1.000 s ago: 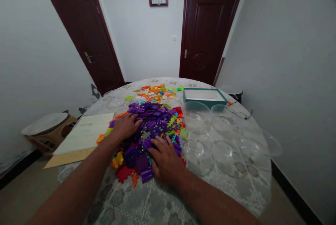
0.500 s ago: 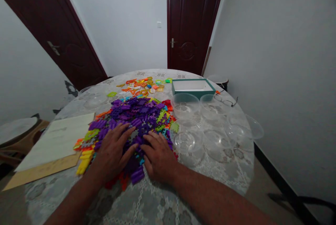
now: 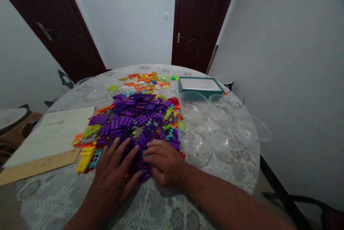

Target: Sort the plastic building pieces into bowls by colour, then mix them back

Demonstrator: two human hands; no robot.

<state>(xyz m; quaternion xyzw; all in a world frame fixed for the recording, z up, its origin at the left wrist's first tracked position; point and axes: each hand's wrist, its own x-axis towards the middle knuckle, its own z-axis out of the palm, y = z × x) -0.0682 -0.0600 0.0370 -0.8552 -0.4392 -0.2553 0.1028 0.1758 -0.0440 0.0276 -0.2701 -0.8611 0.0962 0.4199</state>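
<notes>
A big heap of interlocking plastic building pieces (image 3: 139,108), mostly purple, lies on the table. My left hand (image 3: 113,169) rests at the heap's near edge with its fingers spread and holds nothing. To its right, my right hand (image 3: 166,162) is curled at the same edge, fingers close together and pointing left. Whether a piece sits inside its grip is hidden. Between the hands lie purple pieces (image 3: 139,162). Yellow ribbed pieces (image 3: 86,158) are left of my left hand, beside a light blue piece (image 3: 95,159).
Clear plastic bowls (image 3: 195,140) stand on the right, with a green-rimmed box (image 3: 201,92) behind them. Smaller orange and yellow pieces (image 3: 145,79) lie at the back. Pale paper (image 3: 51,133) is on the left. Glasses (image 3: 233,104) lie near the right edge of the patterned tablecloth (image 3: 172,212).
Both hands have drawn back to the heap's near edge. The right fingers have curled together, and purple pieces they covered now show. The camera view has tilted down slightly.
</notes>
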